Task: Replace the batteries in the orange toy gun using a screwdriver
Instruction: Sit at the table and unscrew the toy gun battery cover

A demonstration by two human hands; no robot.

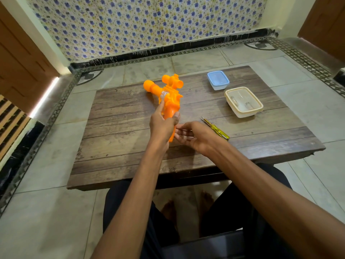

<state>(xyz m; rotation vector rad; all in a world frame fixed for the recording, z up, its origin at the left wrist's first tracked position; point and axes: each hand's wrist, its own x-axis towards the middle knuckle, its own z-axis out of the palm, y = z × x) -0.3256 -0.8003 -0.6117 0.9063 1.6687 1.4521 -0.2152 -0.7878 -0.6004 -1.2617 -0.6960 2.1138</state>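
Early stage, I'd say. Orange toy gun [170, 101] sits mid-desk [115, 146], barrel end away from the person, grip toward them. L hand [161, 126] is wrapped round the grip. R hand [192, 136], fingers loosely straight, touches the grip's butt and holds nothing. Screwdriver [216, 128] lies untouched just right of the gun. Blue tub [218, 87] & cream tub [246, 114] sit further right. No cover off, no batts seen: unscrewing, swap & reclosing prob. all left.

Toy gun [169, 96] on table [115, 146], screwdriver [216, 128] right.
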